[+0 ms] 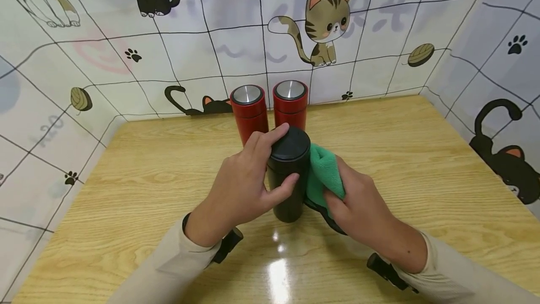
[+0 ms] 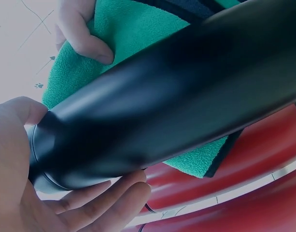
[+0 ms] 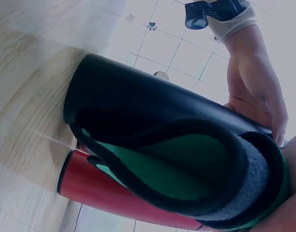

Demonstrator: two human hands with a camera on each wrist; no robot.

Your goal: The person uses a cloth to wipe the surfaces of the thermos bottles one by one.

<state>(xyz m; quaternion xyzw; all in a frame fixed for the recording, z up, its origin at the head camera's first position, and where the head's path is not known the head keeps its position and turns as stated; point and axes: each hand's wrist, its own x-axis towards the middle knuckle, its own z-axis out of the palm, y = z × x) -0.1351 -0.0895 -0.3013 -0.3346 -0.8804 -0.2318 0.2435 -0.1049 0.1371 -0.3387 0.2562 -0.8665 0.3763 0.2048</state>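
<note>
A matte black thermos flask (image 1: 288, 205) stands upright on the wooden table in the head view. My left hand (image 1: 242, 189) grips it near the top, with thumb and fingers around the dark lid (image 1: 292, 145) area. In the left wrist view that hand (image 2: 15, 164) has its fingers under the flask's upper end. My right hand (image 1: 358, 201) holds a bunched green cloth (image 1: 326, 170) against the flask's right side. Folds of the dark-edged cloth (image 3: 162, 169) fill the middle of the right wrist view, beside the black flask (image 3: 133, 96).
Two red flasks with silver-topped lids stand behind the black one, a left one (image 1: 249, 118) and a right one (image 1: 291, 111). A cat-patterned white backdrop (image 1: 236, 50) encloses the back and sides of the table (image 1: 147, 168). Both wrists wear small dark cameras.
</note>
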